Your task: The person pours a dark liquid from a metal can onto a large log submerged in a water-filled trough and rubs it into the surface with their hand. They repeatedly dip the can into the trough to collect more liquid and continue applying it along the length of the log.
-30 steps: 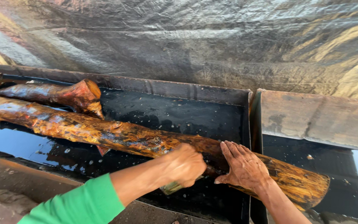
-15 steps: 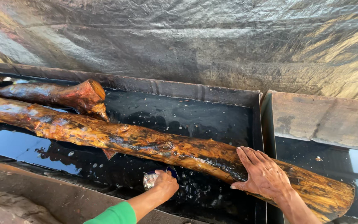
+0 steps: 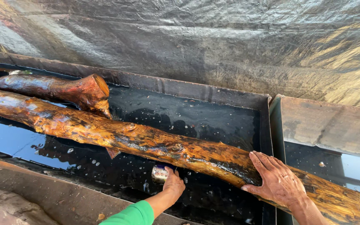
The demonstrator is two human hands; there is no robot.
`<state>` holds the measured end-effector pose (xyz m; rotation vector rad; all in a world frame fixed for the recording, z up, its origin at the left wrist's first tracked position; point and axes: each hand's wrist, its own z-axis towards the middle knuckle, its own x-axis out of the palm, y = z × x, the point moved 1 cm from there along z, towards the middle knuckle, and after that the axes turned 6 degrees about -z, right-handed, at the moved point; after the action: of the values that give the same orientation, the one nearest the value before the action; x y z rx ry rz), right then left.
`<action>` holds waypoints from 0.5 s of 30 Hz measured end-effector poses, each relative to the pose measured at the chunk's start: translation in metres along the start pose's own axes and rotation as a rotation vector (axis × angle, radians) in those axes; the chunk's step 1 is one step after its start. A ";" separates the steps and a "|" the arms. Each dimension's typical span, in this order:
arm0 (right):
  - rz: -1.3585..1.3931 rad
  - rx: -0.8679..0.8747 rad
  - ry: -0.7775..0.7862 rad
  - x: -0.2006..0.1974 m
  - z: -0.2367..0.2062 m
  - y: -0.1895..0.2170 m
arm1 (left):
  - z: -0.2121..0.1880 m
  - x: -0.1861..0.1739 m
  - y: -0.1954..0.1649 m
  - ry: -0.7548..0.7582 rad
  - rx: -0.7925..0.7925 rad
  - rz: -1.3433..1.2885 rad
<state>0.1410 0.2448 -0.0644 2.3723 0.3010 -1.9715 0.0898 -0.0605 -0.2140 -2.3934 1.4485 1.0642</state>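
Note:
A long wet orange-brown log (image 3: 146, 141) lies slantwise across a dark metal trough (image 3: 213, 93) filled with black liquid. My right hand (image 3: 278, 179) lies flat on the log's right part, fingers spread. My left hand (image 3: 173, 185), on a green-sleeved arm, grips a small metal can (image 3: 160, 173) down at the liquid's surface just in front of the log. A shorter reddish log (image 3: 59, 89) lies behind the long one at the left.
A second trough (image 3: 326, 125) with dark liquid adjoins on the right, and the long log's end (image 3: 346, 204) reaches over it. A grey plastic sheet (image 3: 196, 37) hangs behind both troughs. A rusty trough rim (image 3: 42, 187) runs along the near side.
My left hand has come off the log and gone down to the liquid with the can. My right hand stays on the log. The view has shifted slightly.

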 end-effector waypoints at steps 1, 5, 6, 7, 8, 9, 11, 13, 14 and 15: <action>0.000 -0.009 -0.009 0.000 0.000 0.000 | 0.000 0.001 0.001 -0.005 0.006 -0.003; -0.011 0.006 0.014 0.002 0.003 0.001 | -0.001 0.004 0.002 0.009 0.018 -0.011; -0.017 0.023 0.050 0.002 0.003 0.000 | 0.000 0.004 0.002 0.020 0.019 -0.007; -0.021 0.040 0.089 0.002 0.004 0.001 | 0.001 0.005 0.003 0.021 0.020 -0.006; -0.025 0.058 0.128 0.002 0.005 0.002 | 0.001 0.006 0.003 0.022 0.022 -0.004; -0.031 0.060 0.138 0.001 0.005 0.003 | 0.002 0.006 0.004 0.020 0.022 0.000; -0.040 0.067 0.158 -0.001 0.006 0.004 | 0.004 0.007 0.005 0.000 0.024 0.002; -0.050 0.079 0.173 -0.003 0.005 0.004 | 0.004 0.007 0.006 -0.008 0.037 0.002; -0.053 0.082 0.181 -0.004 0.005 0.004 | 0.003 0.008 0.005 -0.005 0.048 0.000; -0.055 0.092 0.200 -0.005 0.004 0.005 | 0.002 0.009 0.005 -0.003 0.058 -0.001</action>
<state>0.1367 0.2391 -0.0611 2.6529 0.2913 -1.8090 0.0867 -0.0686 -0.2202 -2.3521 1.4560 1.0104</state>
